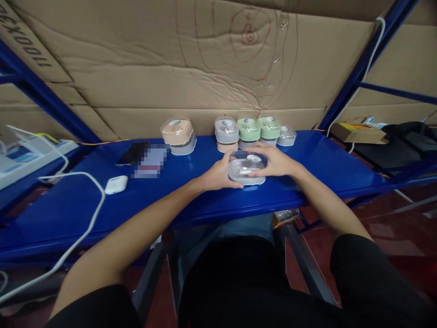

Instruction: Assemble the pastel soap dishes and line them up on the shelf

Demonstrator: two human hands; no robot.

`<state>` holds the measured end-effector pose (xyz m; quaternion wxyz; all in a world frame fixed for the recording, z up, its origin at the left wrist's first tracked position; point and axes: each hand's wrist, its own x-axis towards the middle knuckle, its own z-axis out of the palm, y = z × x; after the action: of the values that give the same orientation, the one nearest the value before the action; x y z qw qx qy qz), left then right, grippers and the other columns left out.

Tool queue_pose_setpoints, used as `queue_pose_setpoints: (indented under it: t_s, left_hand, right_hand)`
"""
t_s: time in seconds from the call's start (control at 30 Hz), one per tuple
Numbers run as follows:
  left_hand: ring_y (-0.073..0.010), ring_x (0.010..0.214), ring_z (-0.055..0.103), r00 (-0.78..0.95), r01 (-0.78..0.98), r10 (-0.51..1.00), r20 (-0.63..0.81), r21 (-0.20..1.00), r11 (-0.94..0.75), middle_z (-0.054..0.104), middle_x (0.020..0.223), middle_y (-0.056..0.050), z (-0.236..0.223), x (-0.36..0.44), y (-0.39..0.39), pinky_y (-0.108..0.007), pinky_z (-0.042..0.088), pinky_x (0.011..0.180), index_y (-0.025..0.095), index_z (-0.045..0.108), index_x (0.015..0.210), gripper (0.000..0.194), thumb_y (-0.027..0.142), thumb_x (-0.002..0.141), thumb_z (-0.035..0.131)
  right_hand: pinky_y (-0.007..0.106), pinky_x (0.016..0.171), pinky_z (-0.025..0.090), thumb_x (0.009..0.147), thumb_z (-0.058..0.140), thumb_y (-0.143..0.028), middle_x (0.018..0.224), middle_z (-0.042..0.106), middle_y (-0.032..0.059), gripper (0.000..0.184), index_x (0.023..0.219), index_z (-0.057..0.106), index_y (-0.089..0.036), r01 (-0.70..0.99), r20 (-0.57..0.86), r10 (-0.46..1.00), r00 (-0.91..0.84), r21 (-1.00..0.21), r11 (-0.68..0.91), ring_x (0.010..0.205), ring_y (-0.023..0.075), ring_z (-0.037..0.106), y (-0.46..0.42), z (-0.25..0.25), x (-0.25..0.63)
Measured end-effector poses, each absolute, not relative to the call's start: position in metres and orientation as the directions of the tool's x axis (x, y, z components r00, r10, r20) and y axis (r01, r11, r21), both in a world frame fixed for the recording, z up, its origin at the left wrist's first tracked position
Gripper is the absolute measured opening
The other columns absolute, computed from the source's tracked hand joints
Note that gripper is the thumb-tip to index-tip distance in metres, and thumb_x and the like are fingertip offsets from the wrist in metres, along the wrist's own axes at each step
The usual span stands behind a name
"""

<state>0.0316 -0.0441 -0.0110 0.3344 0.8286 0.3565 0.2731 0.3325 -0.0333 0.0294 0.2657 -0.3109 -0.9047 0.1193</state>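
Observation:
A small grey box with a clear domed lid is between my hands near the front edge of the blue table. My left hand curves around its left side, thumb at the back and fingers low at the front. From the right, my right hand grips the lid, with fingers over its far side and the thumb on the near side. A round sticker shows on the lid. Whether the lid is fully seated on the base I cannot tell.
Behind stand similar lidded boxes: a peach one on a grey one, a grey one, green ones and a single grey one. On the left lie a white earphone case, a dark flat object and a white cable.

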Motion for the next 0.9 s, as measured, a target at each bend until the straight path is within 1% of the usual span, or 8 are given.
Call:
queue_pose_setpoints:
  t_s: [0.1,0.17,0.37,0.53,0.63,0.77,0.83,0.9]
  left_hand:
    - [-0.0522,0.165,0.059,0.567,0.386,0.799,0.199,0.793,-0.471,0.061,0.174,-0.033,-0.019,0.033,-0.041,-0.072,0.047,0.135,0.018,0.019,0.187,0.157,0.056,0.064,0.11]
    - [-0.0516,0.164,0.061,0.563,0.39,0.802,0.199,0.792,-0.47,0.064,0.172,-0.031,-0.02,0.032,-0.04,-0.072,0.047,0.135,0.018,0.022,0.186,0.154,0.055,0.065,0.11]
    - [-0.0506,0.157,0.065,0.588,0.445,0.771,0.247,0.697,-0.562,0.067,0.17,-0.023,-0.015,0.029,-0.037,-0.069,0.054,0.13,0.023,0.052,0.168,0.122,0.058,0.067,0.11]
    - [-0.0497,0.156,0.067,0.591,0.476,0.76,0.269,0.645,-0.598,0.07,0.166,-0.021,-0.015,0.028,-0.032,-0.069,0.053,0.131,0.022,0.058,0.162,0.113,0.058,0.068,0.109]
    - [-0.0507,0.155,0.067,0.563,0.462,0.772,0.295,0.662,-0.59,0.07,0.165,-0.024,-0.016,0.025,-0.029,-0.071,0.052,0.131,0.02,0.058,0.162,0.115,0.059,0.067,0.109]
    - [-0.0442,0.147,0.074,0.524,0.357,0.774,0.354,0.734,-0.578,0.069,0.166,-0.025,-0.014,0.02,-0.026,-0.065,0.059,0.126,0.022,0.049,0.171,0.111,0.058,0.08,0.101]
    - [-0.0402,0.139,0.077,0.507,0.341,0.77,0.387,0.731,-0.591,0.074,0.157,-0.023,-0.012,0.018,-0.026,-0.062,0.062,0.123,0.022,0.048,0.171,0.104,0.057,0.085,0.096]
    - [-0.0379,0.133,0.079,0.505,0.357,0.763,0.404,0.707,-0.61,0.078,0.147,-0.021,-0.011,0.018,-0.026,-0.061,0.063,0.119,0.021,0.05,0.168,0.097,0.058,0.088,0.092]
  right_hand:
    - [0.069,0.125,0.058,0.087,0.093,-0.082,0.151,0.077,0.0161,0.101,0.171,0.07,-0.03,0.498,0.377,0.619,-0.689,-0.375,0.782,0.14,0.0449,0.073,-0.04,0.018,0.315]
    - [0.069,0.125,0.059,0.087,0.093,-0.082,0.15,0.075,0.0164,0.103,0.173,0.068,-0.031,0.51,0.37,0.63,-0.682,-0.377,0.773,0.14,0.0458,0.073,-0.041,0.012,0.311]
    - [0.063,0.122,0.062,0.096,0.086,-0.078,0.151,0.072,0.014,0.096,0.178,0.062,-0.035,0.521,0.304,0.641,-0.705,-0.391,0.759,0.134,0.0412,0.076,-0.042,0.012,0.316]
    - [0.067,0.125,0.061,0.085,0.098,-0.078,0.161,0.072,0.0134,0.116,0.184,0.053,-0.038,0.484,0.256,0.6,-0.758,-0.395,0.781,0.142,0.0442,0.073,-0.031,0.01,0.327]
    - [0.071,0.128,0.057,0.081,0.101,-0.078,0.163,0.075,0.0124,0.115,0.18,0.058,-0.037,0.425,0.326,0.568,-0.756,-0.415,0.804,0.145,0.0451,0.072,-0.021,0.006,0.334]
    - [0.07,0.131,0.054,0.08,0.101,-0.08,0.165,0.076,0.0128,0.108,0.172,0.068,-0.033,0.41,0.419,0.58,-0.699,-0.43,0.805,0.147,0.0452,0.074,-0.017,0.02,0.354]
    - [0.068,0.136,0.05,0.08,0.098,-0.084,0.167,0.075,0.0117,0.106,0.169,0.07,-0.033,0.446,0.52,0.616,-0.591,-0.426,0.787,0.153,0.0454,0.07,-0.011,0.032,0.372]
    - [0.067,0.14,0.046,0.079,0.095,-0.088,0.171,0.071,0.0113,0.108,0.168,0.07,-0.032,0.505,0.665,0.644,-0.377,-0.435,0.745,0.161,0.0461,0.064,0.005,0.042,0.396]
